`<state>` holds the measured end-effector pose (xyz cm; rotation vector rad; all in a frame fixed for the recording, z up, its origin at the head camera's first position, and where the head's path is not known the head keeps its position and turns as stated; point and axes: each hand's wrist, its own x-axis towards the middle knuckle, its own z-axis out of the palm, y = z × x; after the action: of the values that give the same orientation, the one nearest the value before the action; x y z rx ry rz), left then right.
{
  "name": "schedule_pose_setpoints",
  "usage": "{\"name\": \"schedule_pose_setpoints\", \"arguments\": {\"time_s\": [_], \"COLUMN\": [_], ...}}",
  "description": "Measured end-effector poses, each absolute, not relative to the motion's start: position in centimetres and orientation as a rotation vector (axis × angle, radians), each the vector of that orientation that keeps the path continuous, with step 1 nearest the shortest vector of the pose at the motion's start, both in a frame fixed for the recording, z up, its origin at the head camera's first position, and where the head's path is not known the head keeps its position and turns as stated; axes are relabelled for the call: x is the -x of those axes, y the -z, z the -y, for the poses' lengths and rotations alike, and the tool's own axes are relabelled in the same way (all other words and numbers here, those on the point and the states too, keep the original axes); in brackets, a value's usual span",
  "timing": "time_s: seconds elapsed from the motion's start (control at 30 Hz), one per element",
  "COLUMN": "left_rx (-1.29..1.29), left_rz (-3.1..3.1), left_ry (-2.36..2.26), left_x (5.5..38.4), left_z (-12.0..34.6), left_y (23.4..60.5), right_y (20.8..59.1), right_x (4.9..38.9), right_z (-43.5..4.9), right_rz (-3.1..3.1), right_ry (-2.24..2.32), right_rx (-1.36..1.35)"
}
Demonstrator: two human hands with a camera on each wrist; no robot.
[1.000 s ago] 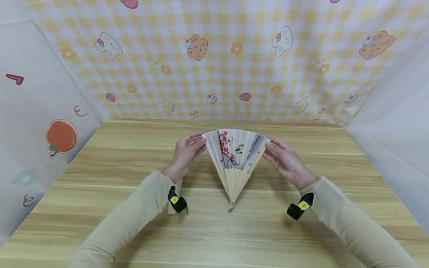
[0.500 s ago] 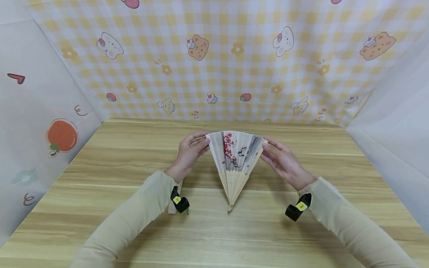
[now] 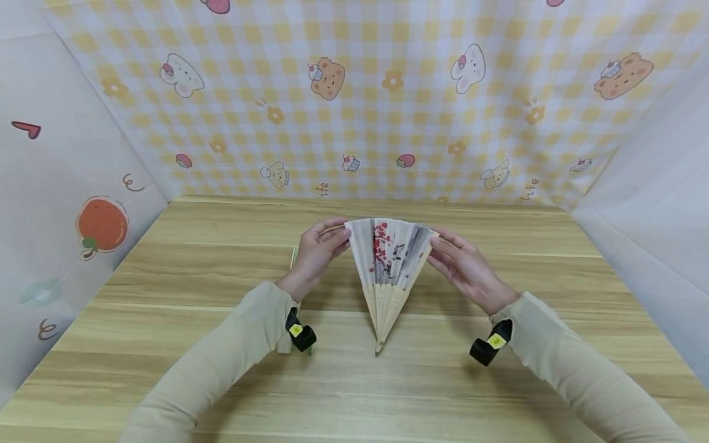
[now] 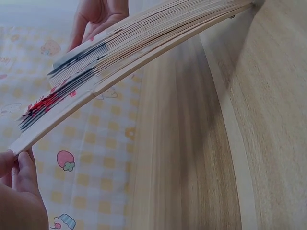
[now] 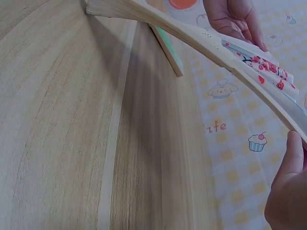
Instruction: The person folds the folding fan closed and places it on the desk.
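Note:
A folding fan (image 3: 388, 261), partly spread, stands between my hands. Its pale leaf is printed with red blossoms, a bird and grey washes, and its bamboo ribs run down to a pivot close over the table. My left hand (image 3: 318, 252) pinches the top of the left guard stick. On the opposite side, my right hand (image 3: 465, 271) pinches the upper end of the right guard stick. From the left wrist, the leaf's pleats (image 4: 72, 86) show partly bunched. The right wrist view has the thumb (image 5: 292, 148) pressed on the outer stick.
Beneath my left wrist lies a slim wooden strip with a green edge (image 5: 168, 50), mostly hidden by the forearm in the head view. The wood-grain table (image 3: 221, 271) ends at a yellow checked cloth (image 3: 410, 117). White cloth walls (image 3: 61, 154) flank it.
Both hands have drawn closer together, so the fan has narrowed. Its left edge has moved rightward and its right edge leftward, while the pivot has shifted slightly left.

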<state>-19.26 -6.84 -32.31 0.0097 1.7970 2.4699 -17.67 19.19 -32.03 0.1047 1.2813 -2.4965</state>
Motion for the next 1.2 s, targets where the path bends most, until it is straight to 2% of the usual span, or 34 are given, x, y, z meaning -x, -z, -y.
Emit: {"name": "schedule_pose_setpoints", "arguments": {"time_s": [1.2], "left_rx": [-0.043], "left_rz": [-1.816], "left_ry": [-2.400], "left_x": [19.2], "left_z": [6.5], "left_y": [31.6], "right_y": [30.9], "right_x": [17.9], "right_z": [-18.4], "right_rz": [-1.335], "right_ry": [2.446], "right_rx": [-0.115]}}
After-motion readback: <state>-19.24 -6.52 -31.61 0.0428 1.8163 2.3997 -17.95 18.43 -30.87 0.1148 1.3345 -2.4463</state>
